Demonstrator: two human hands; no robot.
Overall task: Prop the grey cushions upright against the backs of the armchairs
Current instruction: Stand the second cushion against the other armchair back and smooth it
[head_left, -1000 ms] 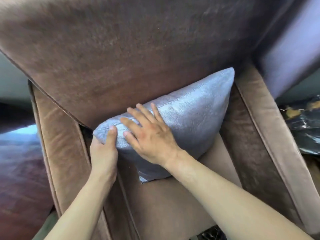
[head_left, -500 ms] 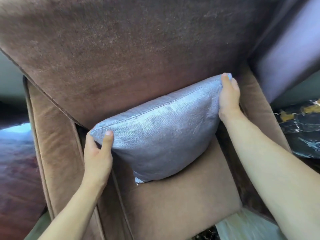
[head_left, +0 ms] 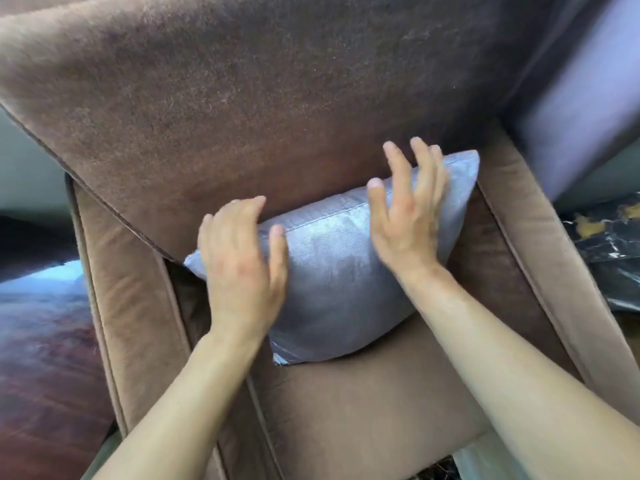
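Observation:
A grey cushion [head_left: 332,282] stands on the seat of a brown velvet armchair [head_left: 242,116], leaning against its backrest with one corner down on the seat. My left hand [head_left: 242,261] lies over the cushion's left part, fingers spread and curled over the top edge. My right hand [head_left: 408,216] is over the cushion's right part with fingers apart, blurred by motion, and grips nothing. Both hands hide parts of the cushion's face.
The armchair's left armrest [head_left: 117,289] and right armrest [head_left: 540,258] flank the seat [head_left: 363,410]. A purple-grey surface [head_left: 581,98] rises at the upper right, with a dark marbled surface [head_left: 609,244] below it. Reddish wood floor [head_left: 41,358] lies at the left.
Both hands have let go of the cushion's corners and moved inward onto its face with fingers spread. The cushion stays leaning against the backrest.

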